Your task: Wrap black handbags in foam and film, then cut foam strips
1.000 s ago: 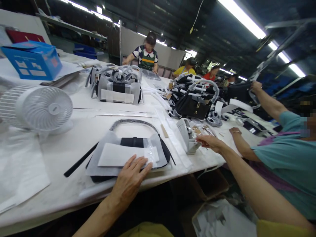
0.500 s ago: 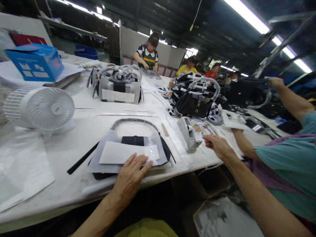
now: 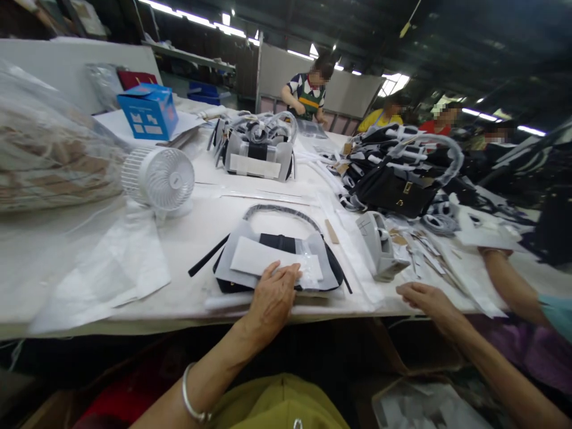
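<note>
Head view: the black handbag (image 3: 277, 242) lies on the white-covered table (image 3: 210, 223) in front of me, near its edge, its wrapped handle (image 3: 286, 210) arching away from me. Pale wrapping (image 3: 241, 233) covers much of it, with a white sheet (image 3: 251, 258) on top and clear film (image 3: 309, 263) across the sheet's right part. My left hand (image 3: 273, 298) rests on the sheet's lower edge, fingers extended rather than clamped. My right hand (image 3: 424, 300) is well apart from it, fingers curled, near the grey tape dispenser (image 3: 379, 253); I can't tell whether they pinch anything. A brown card strip (image 3: 331, 231) lies between the bag and the dispenser. Farther out, a white fan (image 3: 167, 179) stands to the left, a wrapped bag (image 3: 255, 167) sits beyond mine, and a heap of black bags (image 3: 395, 192) lies beyond the dispenser. Across the table, a person in a patterned top (image 3: 308, 95) leans over it.
</note>
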Demonstrator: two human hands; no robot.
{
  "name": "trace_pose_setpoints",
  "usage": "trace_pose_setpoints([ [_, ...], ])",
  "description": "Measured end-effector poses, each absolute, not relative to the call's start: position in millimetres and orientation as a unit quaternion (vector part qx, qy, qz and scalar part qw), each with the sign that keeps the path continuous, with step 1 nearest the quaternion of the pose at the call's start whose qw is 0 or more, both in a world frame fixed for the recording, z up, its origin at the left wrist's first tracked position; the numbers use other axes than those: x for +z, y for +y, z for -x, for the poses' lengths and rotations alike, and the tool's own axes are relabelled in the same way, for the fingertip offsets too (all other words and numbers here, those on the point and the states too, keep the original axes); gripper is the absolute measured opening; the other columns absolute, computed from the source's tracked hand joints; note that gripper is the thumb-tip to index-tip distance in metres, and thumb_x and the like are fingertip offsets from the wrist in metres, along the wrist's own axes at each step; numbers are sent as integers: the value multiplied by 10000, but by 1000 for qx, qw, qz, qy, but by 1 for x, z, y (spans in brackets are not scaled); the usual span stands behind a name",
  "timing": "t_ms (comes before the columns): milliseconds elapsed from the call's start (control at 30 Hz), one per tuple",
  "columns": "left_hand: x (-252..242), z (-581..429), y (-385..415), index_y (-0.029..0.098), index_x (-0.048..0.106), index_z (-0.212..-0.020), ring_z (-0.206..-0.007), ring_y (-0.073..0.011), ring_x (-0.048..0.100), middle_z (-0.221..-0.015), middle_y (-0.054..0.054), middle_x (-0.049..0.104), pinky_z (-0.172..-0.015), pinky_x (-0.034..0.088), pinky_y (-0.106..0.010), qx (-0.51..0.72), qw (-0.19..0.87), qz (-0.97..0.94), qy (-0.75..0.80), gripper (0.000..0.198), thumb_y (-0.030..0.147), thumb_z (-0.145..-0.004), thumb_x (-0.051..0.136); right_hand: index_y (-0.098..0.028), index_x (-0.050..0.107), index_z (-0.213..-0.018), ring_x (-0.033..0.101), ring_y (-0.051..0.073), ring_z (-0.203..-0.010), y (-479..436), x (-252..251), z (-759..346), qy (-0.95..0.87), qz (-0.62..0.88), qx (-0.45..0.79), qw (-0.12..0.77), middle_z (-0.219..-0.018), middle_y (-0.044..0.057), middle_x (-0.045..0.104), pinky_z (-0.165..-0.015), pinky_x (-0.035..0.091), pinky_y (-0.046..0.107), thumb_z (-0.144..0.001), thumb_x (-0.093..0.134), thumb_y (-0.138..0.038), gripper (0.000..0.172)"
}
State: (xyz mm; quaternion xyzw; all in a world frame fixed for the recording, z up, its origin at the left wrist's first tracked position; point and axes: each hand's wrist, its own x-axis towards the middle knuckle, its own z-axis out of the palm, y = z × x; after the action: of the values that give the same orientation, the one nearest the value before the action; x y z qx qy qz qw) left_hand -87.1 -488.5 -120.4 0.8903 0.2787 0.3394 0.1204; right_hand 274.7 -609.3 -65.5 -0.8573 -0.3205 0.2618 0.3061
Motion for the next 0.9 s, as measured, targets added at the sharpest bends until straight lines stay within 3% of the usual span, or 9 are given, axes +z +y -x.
trace_pose_setpoints([
  [100,-119,88,-488,130,436,-1290,-1100,-197,640,-1161,-92,706,-1097,382,-440,328,132,-893,279,479,36,-827,517,-202,670,-623,559,189,-646,-584,-27,-230,-514,783,282,210,-621,19,629,-636,424,291,-698,660,-509,317],
  [200,-118,89,-488,155,515,-1209,-1137,-197,625,-1155,-87,701,-1101,369,-446,305,125,-904,272,382,42,-844,512,-212,706,-733,590,180,-717,-538,10,-170,-659,675,316,102,-715,4,674,-698,431,272,-804,633,-462,270],
  [333,-117,91,-487,187,573,-1119,-1158,-194,617,-1068,-51,724,-1103,352,-452,300,127,-909,260,277,59,-886,498,-206,710,-729,551,132,-584,-482,24,-105,-777,534,330,-50,-622,-33,638,-568,382,241,-786,655,-333,150],
  [467,-116,92,-486,188,595,-1080,-1152,-184,613,-1072,-48,724,-1118,326,-448,307,152,-904,256,216,89,-912,502,-207,738,-726,550,115,-547,-447,13,-80,-814,473,298,-156,-587,-40,628,-543,361,230,-730,677,-236,68],
  [667,-117,93,-486,192,610,-1078,-1172,-186,592,-1095,-51,714,-1138,288,-451,313,179,-899,249,239,74,-923,471,-220,752,-728,556,113,-544,-423,11,-75,-800,445,320,-245,-597,-44,653,-536,347,228,-692,696,-236,68],
  [900,-117,94,-488,167,603,-1141,-1204,-184,573,-1150,-79,696,-1151,293,-443,313,189,-894,257,325,30,-897,437,-231,734,-622,502,140,-496,-414,8,-63,-806,438,290,-273,-547,-10,645,-563,324,302,-653,740,-150,86],
])
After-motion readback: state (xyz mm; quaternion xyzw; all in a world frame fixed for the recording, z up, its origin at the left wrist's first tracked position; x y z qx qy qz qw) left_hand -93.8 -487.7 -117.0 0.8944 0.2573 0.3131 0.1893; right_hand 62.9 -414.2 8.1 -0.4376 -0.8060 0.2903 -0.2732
